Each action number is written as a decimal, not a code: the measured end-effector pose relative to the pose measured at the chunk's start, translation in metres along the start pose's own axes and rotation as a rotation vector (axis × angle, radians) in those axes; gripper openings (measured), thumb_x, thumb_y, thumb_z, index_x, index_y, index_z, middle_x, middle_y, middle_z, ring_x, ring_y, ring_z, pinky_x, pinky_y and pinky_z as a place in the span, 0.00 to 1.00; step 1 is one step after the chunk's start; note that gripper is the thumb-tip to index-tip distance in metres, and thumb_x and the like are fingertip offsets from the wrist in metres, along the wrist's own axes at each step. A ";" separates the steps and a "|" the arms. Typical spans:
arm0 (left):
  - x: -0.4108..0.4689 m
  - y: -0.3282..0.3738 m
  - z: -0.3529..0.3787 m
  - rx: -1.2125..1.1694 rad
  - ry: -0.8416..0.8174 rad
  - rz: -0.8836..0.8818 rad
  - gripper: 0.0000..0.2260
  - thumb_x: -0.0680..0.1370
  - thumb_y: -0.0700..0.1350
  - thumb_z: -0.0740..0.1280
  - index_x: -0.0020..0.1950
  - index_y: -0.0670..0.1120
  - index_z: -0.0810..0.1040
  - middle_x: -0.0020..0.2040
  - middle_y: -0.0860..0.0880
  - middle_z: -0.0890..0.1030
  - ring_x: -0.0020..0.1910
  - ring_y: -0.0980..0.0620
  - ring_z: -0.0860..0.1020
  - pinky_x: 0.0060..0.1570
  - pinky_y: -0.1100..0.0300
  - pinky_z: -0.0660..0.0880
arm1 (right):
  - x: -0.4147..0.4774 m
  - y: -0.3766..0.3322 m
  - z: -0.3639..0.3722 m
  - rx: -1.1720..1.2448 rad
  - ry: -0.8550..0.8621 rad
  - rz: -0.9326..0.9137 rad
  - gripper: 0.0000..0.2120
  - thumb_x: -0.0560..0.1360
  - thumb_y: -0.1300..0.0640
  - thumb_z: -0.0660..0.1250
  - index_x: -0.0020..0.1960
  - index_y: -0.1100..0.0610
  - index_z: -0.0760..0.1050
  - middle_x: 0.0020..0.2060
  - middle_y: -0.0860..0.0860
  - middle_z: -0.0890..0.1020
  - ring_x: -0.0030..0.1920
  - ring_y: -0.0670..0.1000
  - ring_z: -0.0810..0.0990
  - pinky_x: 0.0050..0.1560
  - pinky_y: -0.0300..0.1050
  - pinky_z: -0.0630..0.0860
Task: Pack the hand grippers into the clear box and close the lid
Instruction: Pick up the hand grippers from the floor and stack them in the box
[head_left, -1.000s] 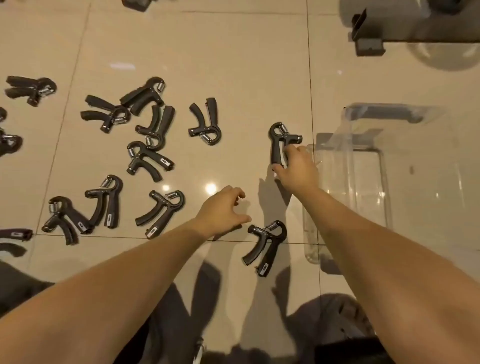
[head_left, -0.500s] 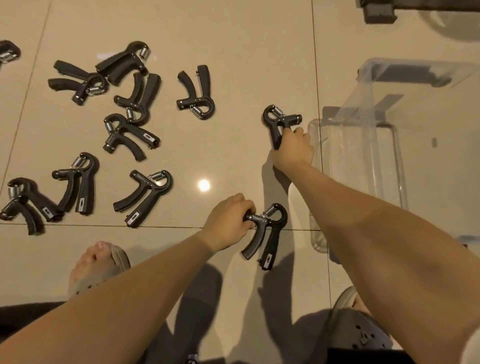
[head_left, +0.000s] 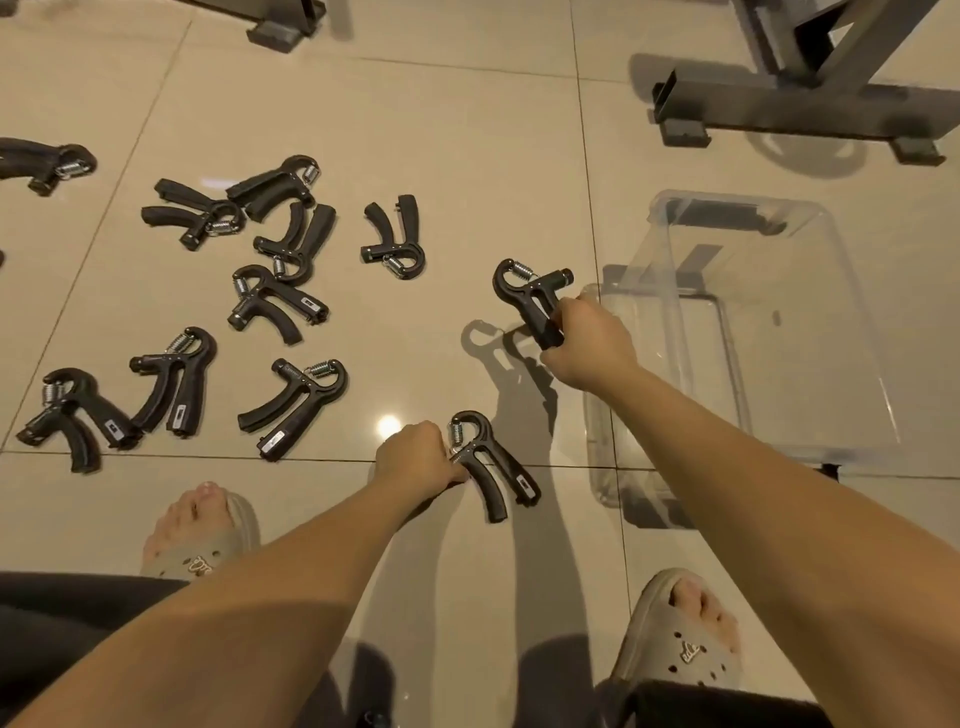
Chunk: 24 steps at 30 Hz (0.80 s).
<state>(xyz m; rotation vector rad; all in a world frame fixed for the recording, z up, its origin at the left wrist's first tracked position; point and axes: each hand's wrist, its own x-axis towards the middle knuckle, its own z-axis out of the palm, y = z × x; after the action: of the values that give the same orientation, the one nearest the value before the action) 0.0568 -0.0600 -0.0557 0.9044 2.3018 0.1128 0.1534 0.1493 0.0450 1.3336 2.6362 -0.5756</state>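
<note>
1. The right hand (head_left: 587, 345) has its fingers (head_left: 574, 310) curled round one handle of the held gripper (head_left: 530, 296). This gripper hangs off the floor (head_left: 467, 156), just beside the left wall of the box (head_left: 595, 441). With only one handle gripped and the spring end out front, it could swing into the thin wall or drop short of the opening.
2. The left hand (head_left: 415, 457) has its fingers (head_left: 441, 441) pinched on the floor gripper (head_left: 488, 462) near its spring head. That gripper lies flat, near the box. A pinch that close to the head may let the handles pivot down and slip free on the lift.
3. The box looks empty and light, so a gripper dropped in hard could send it skidding over the glossy tiles.
4. The loose grippers (head_left: 293, 410) lie spread to the left, some overlapping. Hooked handles may snag and drag their neighbours.
5. Splayed handles piled carelessly may rise above the rim and stop the lid from closing. Which clear panel is the lid cannot be told.
</note>
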 end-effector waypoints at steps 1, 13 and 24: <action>-0.005 0.004 0.002 0.021 -0.004 -0.003 0.19 0.65 0.61 0.77 0.37 0.48 0.74 0.34 0.52 0.77 0.37 0.47 0.78 0.32 0.59 0.68 | -0.005 0.002 -0.012 -0.002 0.020 -0.025 0.14 0.70 0.59 0.74 0.53 0.56 0.75 0.51 0.53 0.74 0.44 0.56 0.76 0.42 0.49 0.75; 0.014 0.017 0.021 0.252 0.165 0.561 0.30 0.64 0.63 0.74 0.64 0.54 0.79 0.58 0.56 0.77 0.62 0.50 0.72 0.66 0.54 0.62 | -0.050 0.062 -0.112 0.070 0.046 -0.214 0.19 0.72 0.55 0.77 0.60 0.56 0.77 0.58 0.53 0.77 0.54 0.54 0.77 0.55 0.51 0.78; 0.002 0.044 -0.027 -0.221 0.298 0.273 0.24 0.65 0.63 0.78 0.53 0.51 0.80 0.45 0.55 0.77 0.47 0.52 0.74 0.43 0.55 0.73 | -0.048 0.135 -0.118 0.423 0.072 0.056 0.18 0.68 0.61 0.78 0.55 0.56 0.77 0.52 0.54 0.81 0.49 0.54 0.82 0.51 0.52 0.81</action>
<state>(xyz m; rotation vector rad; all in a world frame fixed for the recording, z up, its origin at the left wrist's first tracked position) 0.0648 -0.0210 -0.0225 1.1418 2.3564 0.6449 0.2966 0.2325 0.1297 1.5521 2.6156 -1.1459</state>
